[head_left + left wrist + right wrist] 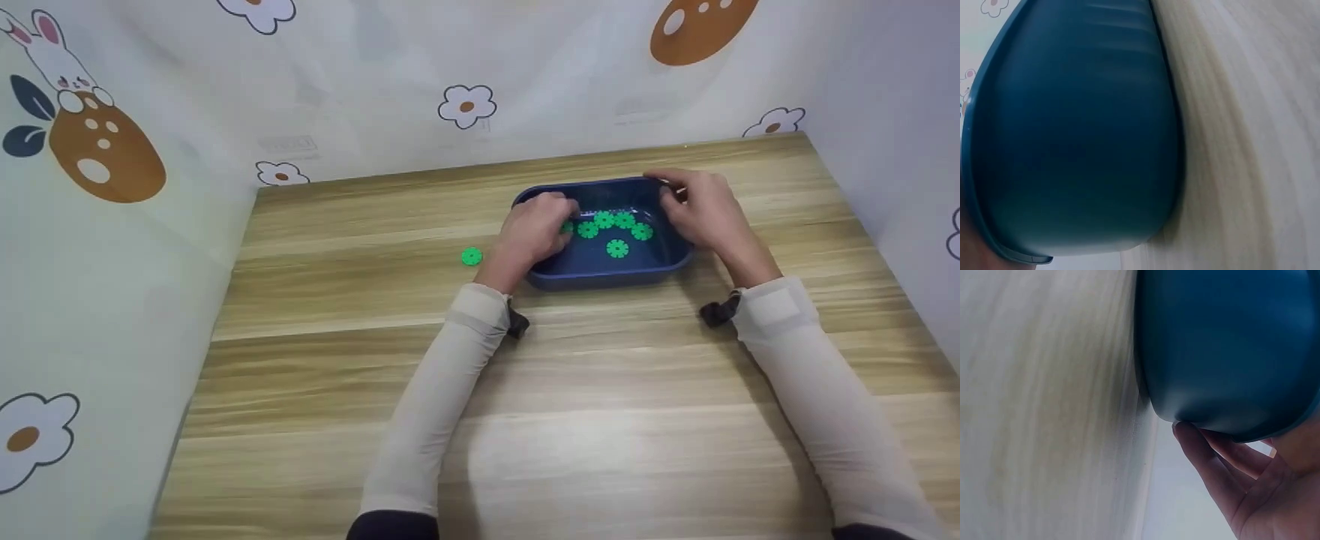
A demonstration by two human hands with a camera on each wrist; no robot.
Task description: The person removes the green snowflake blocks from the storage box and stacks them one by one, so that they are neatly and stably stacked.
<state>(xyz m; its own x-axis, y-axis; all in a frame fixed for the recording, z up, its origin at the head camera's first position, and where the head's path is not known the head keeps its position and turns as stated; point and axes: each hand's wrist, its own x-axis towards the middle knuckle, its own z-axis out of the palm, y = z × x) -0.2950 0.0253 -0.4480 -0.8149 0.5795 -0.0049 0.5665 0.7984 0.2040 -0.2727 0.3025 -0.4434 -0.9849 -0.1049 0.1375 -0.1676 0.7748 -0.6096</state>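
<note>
A dark blue plastic basin (592,277) rests on the wooden table with several green notched discs (617,248) lying inside. My left hand (534,229) reaches over the basin's left rim, its fingers bent down inside. Close to those fingers, a green disc (568,226) is partly covered; whether they pinch it is hidden. At the far right corner, my right hand (705,206) grips the basin, thumb inside the rim and fingers around the outside wall. The right wrist view shows its fingers (1202,455) against the basin's outer wall (1224,354). Another green disc (471,256) lies on the table beside my left wrist.
The wooden tabletop (322,375) extends left of and in front of the basin. A patterned wall covering (375,90) rises behind the table and along both sides. Dark wrist-camera mounts (721,311) sit at the inner side of both cuffs.
</note>
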